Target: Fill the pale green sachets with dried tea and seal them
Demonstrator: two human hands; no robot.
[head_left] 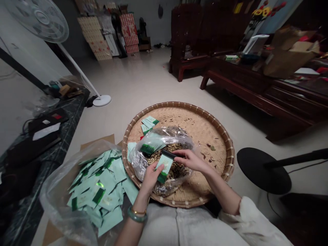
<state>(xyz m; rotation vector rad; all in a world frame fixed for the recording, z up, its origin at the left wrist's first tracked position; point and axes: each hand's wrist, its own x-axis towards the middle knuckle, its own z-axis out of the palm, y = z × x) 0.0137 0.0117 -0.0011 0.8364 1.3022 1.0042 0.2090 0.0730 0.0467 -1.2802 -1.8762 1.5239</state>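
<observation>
My left hand (153, 174) pinches a pale green packet (165, 164) with a darker green lower end, tilted above an open transparent plastic bag (139, 163). Against the packet's top edge lies a black bar-shaped tool (169, 154), held in the fingers of my right hand (189, 159); its exact kind is hard to make out. Inside the bag are dried brownish leaves or herbs (176, 147) and a fanned stack of green packets (151, 147). The bag rests in a round woven bamboo tray (217, 136). More flat packets (149, 122) lie at the tray's far left.
Left of the tray, a large plastic bag (55, 194) holds a heap of green packets (102, 184). A white standing fan (101, 100) is farther left. At right are a black round stand base (263, 169) and a dark wooden table (246, 82). Stacked boxes (93, 34) line the back.
</observation>
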